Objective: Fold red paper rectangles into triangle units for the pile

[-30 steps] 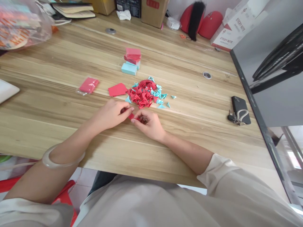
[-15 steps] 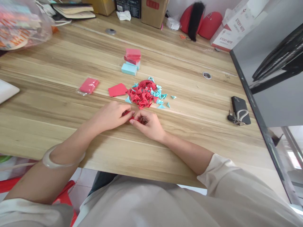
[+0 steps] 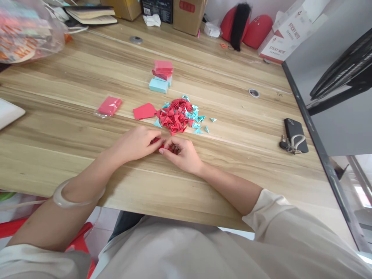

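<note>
My left hand (image 3: 141,142) and my right hand (image 3: 181,153) meet low over the table, fingertips pinched on a small piece of red paper (image 3: 161,146). Most of that paper is hidden by my fingers. Just beyond my hands lies a heap of folded red paper triangles (image 3: 174,119), with folded light-blue triangles (image 3: 196,118) along its right side. A joined red ring of folded pieces (image 3: 180,104) rests at the back of the heap. Flat red paper sheets (image 3: 144,111) lie left of it.
A wrapped red paper pack (image 3: 109,105) lies at left. Behind the heap are stacked red packs (image 3: 162,68) and a light-blue paper block (image 3: 158,85). A black phone-like case (image 3: 295,133) with keys lies at right. Cardboard boxes (image 3: 188,17) line the back.
Both hands keep almost the same place, with only slight finger movement around the red paper. The things on the table stay where they were.
</note>
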